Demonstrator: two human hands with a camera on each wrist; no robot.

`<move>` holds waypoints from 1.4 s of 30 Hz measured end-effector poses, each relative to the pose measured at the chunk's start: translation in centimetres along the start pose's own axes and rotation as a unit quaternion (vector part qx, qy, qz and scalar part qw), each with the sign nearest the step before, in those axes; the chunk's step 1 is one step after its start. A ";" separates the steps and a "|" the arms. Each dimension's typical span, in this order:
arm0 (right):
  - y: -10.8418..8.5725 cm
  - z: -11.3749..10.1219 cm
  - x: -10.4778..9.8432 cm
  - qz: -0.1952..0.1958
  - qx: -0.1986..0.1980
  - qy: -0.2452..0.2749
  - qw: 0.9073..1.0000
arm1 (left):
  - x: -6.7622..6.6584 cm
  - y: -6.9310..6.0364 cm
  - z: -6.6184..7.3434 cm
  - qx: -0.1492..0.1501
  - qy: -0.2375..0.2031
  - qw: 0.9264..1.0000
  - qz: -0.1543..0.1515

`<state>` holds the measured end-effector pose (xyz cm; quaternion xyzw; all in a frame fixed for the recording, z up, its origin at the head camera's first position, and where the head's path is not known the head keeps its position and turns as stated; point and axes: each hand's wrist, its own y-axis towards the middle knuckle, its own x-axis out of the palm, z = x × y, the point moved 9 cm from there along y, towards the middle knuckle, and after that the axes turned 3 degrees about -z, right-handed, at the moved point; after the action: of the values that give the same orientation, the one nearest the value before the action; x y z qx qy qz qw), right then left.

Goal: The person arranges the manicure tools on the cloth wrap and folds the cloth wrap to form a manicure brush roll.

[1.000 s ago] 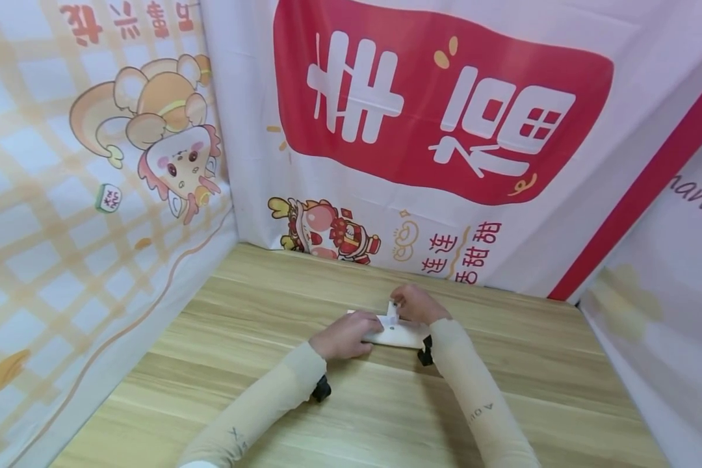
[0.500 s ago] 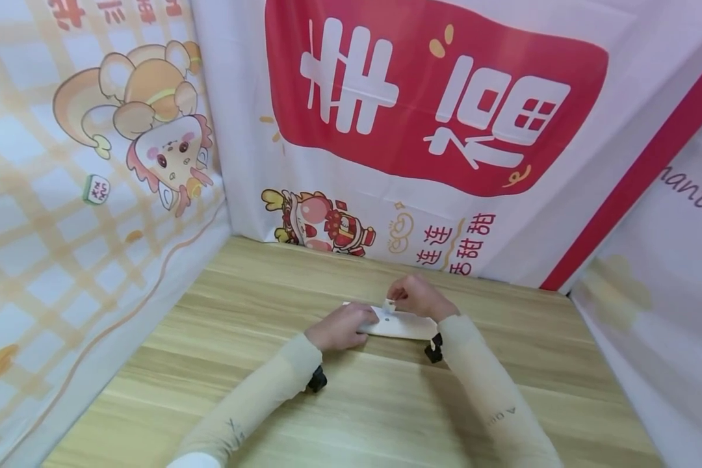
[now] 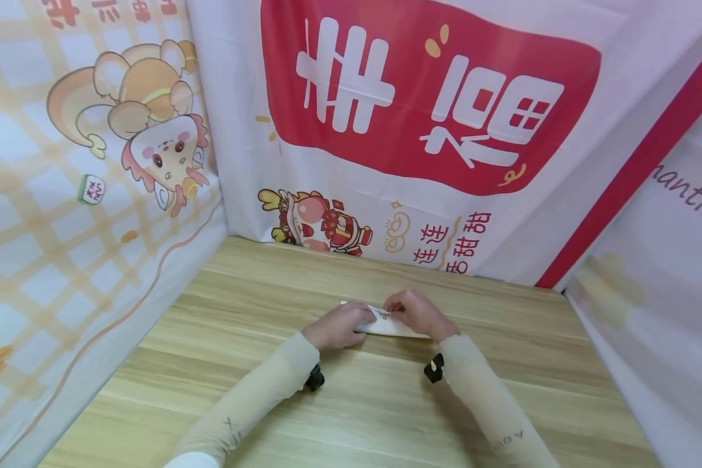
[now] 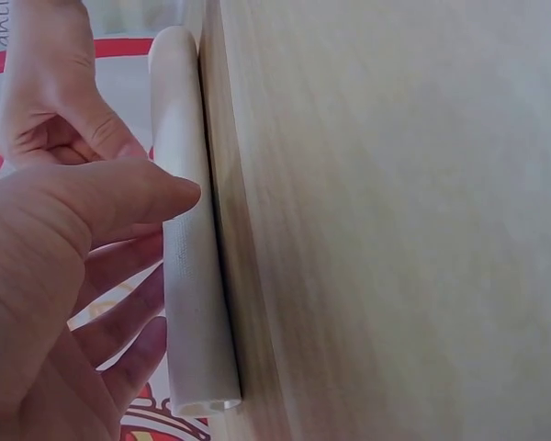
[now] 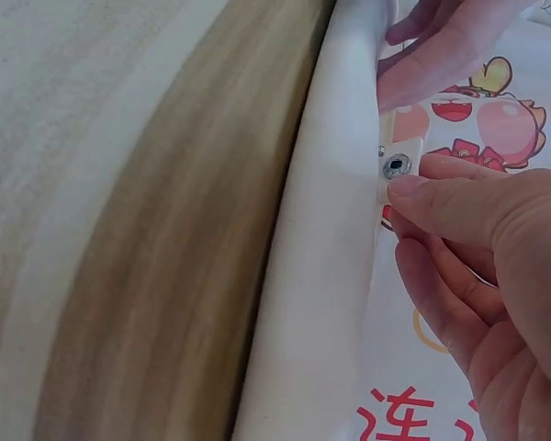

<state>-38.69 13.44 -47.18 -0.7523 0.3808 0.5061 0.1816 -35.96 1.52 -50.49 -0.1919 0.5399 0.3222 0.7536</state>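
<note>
A long white pouch (image 3: 400, 328) lies on the wooden table, its near edge thick and rounded in the left wrist view. My left hand (image 3: 338, 326) holds its left part, the thumb over the top and the other fingers at the far side. Over the pouch's middle, my right hand (image 3: 418, 315) pinches a short white strap (image 5: 406, 154) between thumb and forefinger. A metal snap button (image 5: 397, 166) shows on that strap in the right wrist view. The strap is low and close to the pouch; whether the snap is fastened I cannot tell.
The wooden table (image 3: 351, 409) stretches around both arms. Behind it hangs a white cloth with a red printed panel (image 3: 421, 91); a checked cloth (image 3: 105, 260) covers the left side. Black wrist cameras (image 3: 434, 368) sit under both cuffs.
The strap stood up from the pouch a second ago and is now folded down towards it. My right hand has come down with it. My left hand keeps its hold on the pouch.
</note>
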 end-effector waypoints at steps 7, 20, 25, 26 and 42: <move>-0.2 -0.4 0.3 0.020 -0.017 -0.013 1.000 | -0.2 -0.3 0.0 -0.010 -0.001 1.000 -0.002; -0.2 -1.2 0.8 0.038 -0.021 -0.043 0.998 | -0.3 -0.4 0.0 -0.012 -0.007 1.000 -0.004; -0.7 -1.9 1.1 0.026 -0.039 -0.075 0.996 | -0.4 -0.5 0.0 -0.012 -0.002 1.000 -0.004; -0.8 -2.2 1.2 0.023 -0.046 -0.089 0.995 | -0.3 -0.6 0.0 -0.012 0.000 1.000 -0.003; -3.1 -5.0 2.6 0.101 -0.121 -0.239 0.958 | -0.3 -0.5 0.8 0.017 0.025 1.000 0.003</move>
<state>-32.72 11.15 -47.72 -0.5832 0.3362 0.7293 0.1222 -35.11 1.57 -49.97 -0.1851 0.5643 0.3104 0.7423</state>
